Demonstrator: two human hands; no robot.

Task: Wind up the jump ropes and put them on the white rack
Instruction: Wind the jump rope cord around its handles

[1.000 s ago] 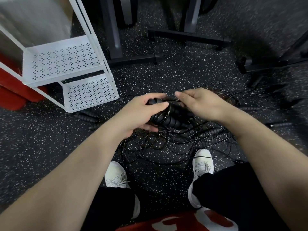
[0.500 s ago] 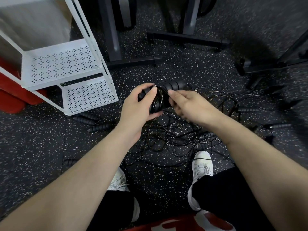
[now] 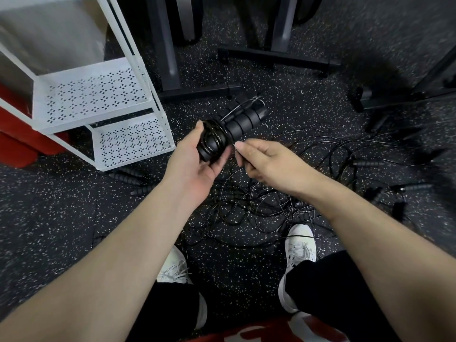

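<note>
The floor (image 3: 61, 230) is black rubber matting flecked with pale specks. On it, between and ahead of the person's white shoes (image 3: 299, 248), lies a tangle of loose black jump-rope cords (image 3: 249, 208), with several ribbed black handles (image 3: 128, 177) scattered beside the rack and off to the right. The white rack (image 3: 98, 95) stands at upper left, two perforated shelves showing; its top is cut off by the frame edge. Dark steel equipment bases (image 3: 274, 58) cross the far side.

The left hand (image 3: 197, 166) grips the wound jump rope (image 3: 222, 134), fingers curled round the coiled end, held above the floor near the rack's lower shelf. The right hand (image 3: 266, 164) is just beside it, thumb and fingers pinching a thin cord at the bundle. How many handles the bundle holds is unclear. A red object (image 3: 14, 134) behind the rack is mostly hidden.
</note>
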